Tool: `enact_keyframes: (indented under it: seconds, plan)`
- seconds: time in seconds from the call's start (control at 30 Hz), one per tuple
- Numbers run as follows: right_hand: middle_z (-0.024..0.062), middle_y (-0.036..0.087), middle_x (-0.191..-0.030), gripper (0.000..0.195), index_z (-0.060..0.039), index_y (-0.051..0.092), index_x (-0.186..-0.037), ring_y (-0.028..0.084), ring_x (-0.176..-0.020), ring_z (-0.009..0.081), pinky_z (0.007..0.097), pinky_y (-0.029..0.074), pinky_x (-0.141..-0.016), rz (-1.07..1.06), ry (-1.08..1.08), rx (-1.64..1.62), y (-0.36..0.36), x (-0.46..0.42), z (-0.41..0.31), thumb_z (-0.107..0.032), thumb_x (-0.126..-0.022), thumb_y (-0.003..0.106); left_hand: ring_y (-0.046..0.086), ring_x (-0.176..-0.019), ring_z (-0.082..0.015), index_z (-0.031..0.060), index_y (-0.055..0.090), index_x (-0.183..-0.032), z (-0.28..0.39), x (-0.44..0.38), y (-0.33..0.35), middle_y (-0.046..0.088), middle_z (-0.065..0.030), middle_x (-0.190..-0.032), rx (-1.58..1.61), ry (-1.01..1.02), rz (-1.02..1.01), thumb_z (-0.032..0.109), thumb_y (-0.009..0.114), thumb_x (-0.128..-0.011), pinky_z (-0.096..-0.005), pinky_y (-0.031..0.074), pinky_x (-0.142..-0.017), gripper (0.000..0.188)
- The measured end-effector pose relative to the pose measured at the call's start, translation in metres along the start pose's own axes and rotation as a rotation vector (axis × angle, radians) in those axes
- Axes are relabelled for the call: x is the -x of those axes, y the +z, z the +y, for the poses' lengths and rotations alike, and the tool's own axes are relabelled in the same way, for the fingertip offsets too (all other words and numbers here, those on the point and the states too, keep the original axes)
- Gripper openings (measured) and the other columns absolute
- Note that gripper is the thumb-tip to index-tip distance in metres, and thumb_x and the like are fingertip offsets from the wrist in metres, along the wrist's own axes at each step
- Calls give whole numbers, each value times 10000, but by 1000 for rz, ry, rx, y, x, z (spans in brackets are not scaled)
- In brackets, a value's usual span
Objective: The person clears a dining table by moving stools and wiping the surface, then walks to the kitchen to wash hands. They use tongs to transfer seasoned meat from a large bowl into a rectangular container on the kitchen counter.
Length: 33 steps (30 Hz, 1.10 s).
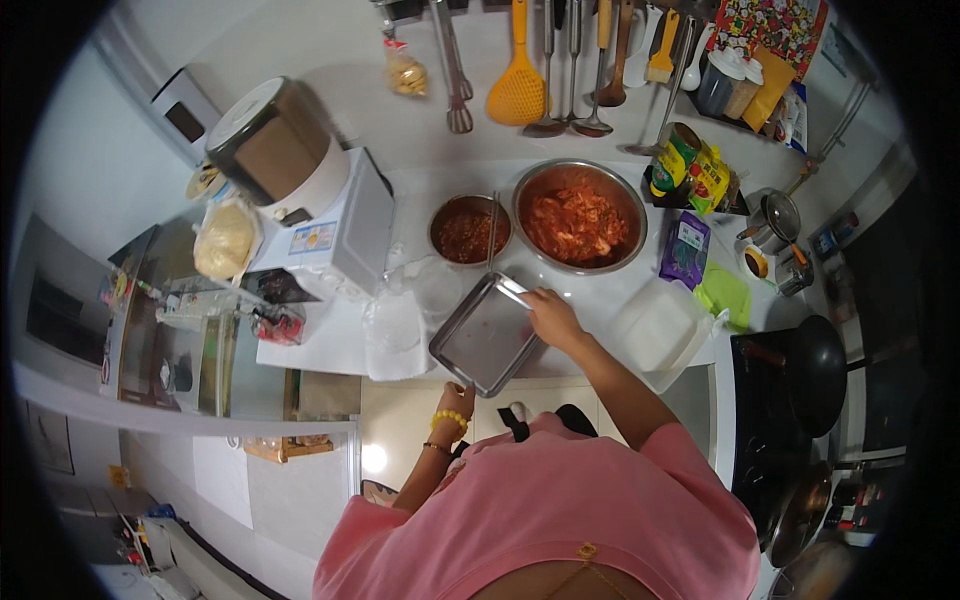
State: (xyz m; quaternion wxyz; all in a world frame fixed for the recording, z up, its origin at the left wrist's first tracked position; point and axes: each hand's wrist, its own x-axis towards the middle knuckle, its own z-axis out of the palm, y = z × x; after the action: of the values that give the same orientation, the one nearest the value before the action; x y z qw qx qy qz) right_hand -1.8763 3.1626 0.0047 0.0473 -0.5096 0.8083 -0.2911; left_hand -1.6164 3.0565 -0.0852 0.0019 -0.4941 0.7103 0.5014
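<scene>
A rectangular metal tray (pixel 484 339) lies turned at an angle over the counter's front edge, with a few small red spots on its bottom. My right hand (pixel 553 318) grips its far right rim. Against its near corner is my left hand (pixel 457 401), fingers curled on the rim. Beyond the tray stands a large steel bowl (pixel 637 247) of red-sauced food that looks like kimchi (pixel 577 217). To its left, a smaller metal bowl (pixel 435 251) holds chunky red sauce (pixel 466 232), with metal chopsticks (pixel 493 232) resting in it.
A white plastic container (pixel 656 330) sits right of my forearm, near a purple packet (pixel 685 247) and a green cloth-like item (pixel 726 296). Clear plastic bags (pixel 397 334) lie left. A white appliance (pixel 337 240) stands farther left; a wok (pixel 817 375) is on the stove at right. Utensils hang behind.
</scene>
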Motion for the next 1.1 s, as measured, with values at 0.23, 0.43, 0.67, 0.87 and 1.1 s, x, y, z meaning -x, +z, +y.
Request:
enact_keyframes:
  seconds: [0.23,0.43,0.67,0.87,1.1]
  plan:
    - [146,507,-1074,354,-27,537,-1095,491,-1031,315,388,434,-874,121,-176,134,10,-80,22,0,-742,523,614,-567,-231,-46,406,-961,-2,-54,0,577,-165,-766,121,-216,94,321,641,-811,-342,532,-444,461]
    - [202,462,-1253,434,-39,501,-1199,444,-1154,342,386,387,-975,238,-306,409,30,-139,44,-65,-767,531,636,-566,-273,-47,357,-1051,41,-38,-7,597,-198,-746,467,-442,199,231,598,-833,-355,541,-435,427]
    - [205,475,-1236,352,-26,588,-1090,449,-1155,335,412,391,-969,148,-363,489,67,-169,63,-139,-763,526,647,-536,-270,-86,548,-960,25,-47,-1,637,-185,-696,253,-312,200,190,526,-854,-336,560,-472,297]
    - [168,520,-1154,197,-38,627,-862,485,-1078,312,383,421,-920,116,-479,523,63,-161,70,-169,-755,528,632,-508,-255,-97,573,-893,3,-59,9,630,-163,-661,235,-205,189,123,488,-832,-325,549,-447,243]
    - [121,540,-1017,147,-58,585,-888,532,-939,287,372,457,-796,68,-326,8,-14,-166,39,-85,-750,544,633,-506,-244,-93,560,-861,24,-59,10,628,-174,-692,261,-251,142,114,487,-843,-322,550,-436,220]
